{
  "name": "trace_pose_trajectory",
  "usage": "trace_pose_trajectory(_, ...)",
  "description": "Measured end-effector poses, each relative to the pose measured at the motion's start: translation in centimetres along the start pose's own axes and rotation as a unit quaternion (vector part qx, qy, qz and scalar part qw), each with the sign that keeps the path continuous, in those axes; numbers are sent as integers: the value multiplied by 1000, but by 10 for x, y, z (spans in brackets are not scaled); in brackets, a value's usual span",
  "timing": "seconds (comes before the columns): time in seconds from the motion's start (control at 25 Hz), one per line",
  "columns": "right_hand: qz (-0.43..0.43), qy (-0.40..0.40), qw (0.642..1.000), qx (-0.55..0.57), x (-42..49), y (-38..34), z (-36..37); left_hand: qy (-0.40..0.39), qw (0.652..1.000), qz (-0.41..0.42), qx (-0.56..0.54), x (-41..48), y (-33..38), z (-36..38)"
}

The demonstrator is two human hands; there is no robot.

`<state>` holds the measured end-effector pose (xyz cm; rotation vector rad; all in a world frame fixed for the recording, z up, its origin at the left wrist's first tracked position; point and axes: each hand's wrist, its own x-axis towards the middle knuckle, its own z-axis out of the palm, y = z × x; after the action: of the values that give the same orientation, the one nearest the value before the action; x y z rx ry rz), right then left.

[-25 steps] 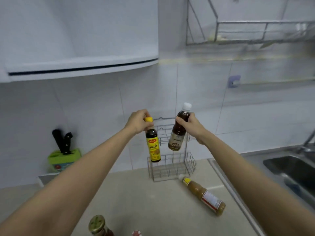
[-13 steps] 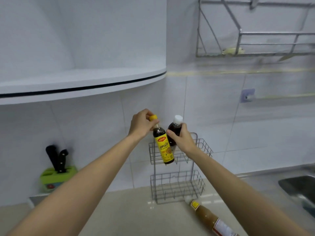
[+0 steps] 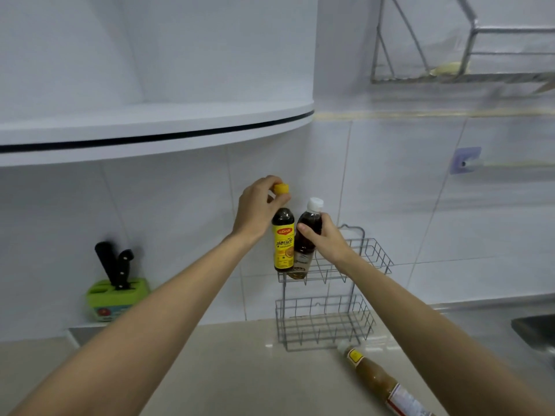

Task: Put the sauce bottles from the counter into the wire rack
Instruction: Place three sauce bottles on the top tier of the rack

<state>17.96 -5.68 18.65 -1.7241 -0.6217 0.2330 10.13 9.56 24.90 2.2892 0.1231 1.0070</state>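
My left hand (image 3: 257, 207) grips the yellow cap and neck of a dark sauce bottle with a yellow label (image 3: 283, 246), held upright. My right hand (image 3: 326, 240) holds a brown sauce bottle with a white cap (image 3: 307, 232) by its shoulder. Both bottles touch side by side over the left end of the upper basket of a two-tier wire rack (image 3: 360, 265); the brown one's base dips into the basket. A third bottle of light brown sauce (image 3: 381, 381) lies on its side on the counter (image 3: 240, 370), in front of the rack.
A green knife block (image 3: 115, 295) with black-handled knives stands at the back left. A curved white shelf (image 3: 156, 127) overhangs above my hands. A metal dish rack (image 3: 462, 70) hangs top right. A sink edge (image 3: 534, 328) shows at far right.
Both hands have carried their bottles up and back from above the counter to the rack's upper basket. The two bottles have come together and are now upright.
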Motion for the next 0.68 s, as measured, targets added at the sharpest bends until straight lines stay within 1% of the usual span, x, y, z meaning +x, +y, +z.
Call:
trace_pose_trajectory(0.12, 13, -37, 999, -7, 1, -4, -1, -5, 1000, 29, 12, -7, 4, 3)
trace_pose_trajectory(0.24, 9, -61, 998, -7, 2, -4, -9, 13, 999, 34, 4, -11, 2, 2)
trace_pose_trajectory(0.32, -1, -52, 999, 4, 0, -3, -14, 16, 1000, 22, -3, -15, 0, 3)
trace_pose_trajectory(0.44, 2, -38, 999, 18, -3, 2, -19, -29, 1000, -9, 8, -24, -8, 11)
trace_pose_trajectory(0.48, 7, -47, 999, 15, -5, 5, -19, -40, 999, -16, 12, -28, -9, 14)
trace_pose_trajectory(0.6, 40, -103, 994, -2, -10, 10, -21, -38, 999, -25, 7, -31, -7, 20)
trace_pose_trajectory(0.68, 45, -104, 994, 4, -12, 12, -21, -39, 998, -44, -8, -31, -7, 21)
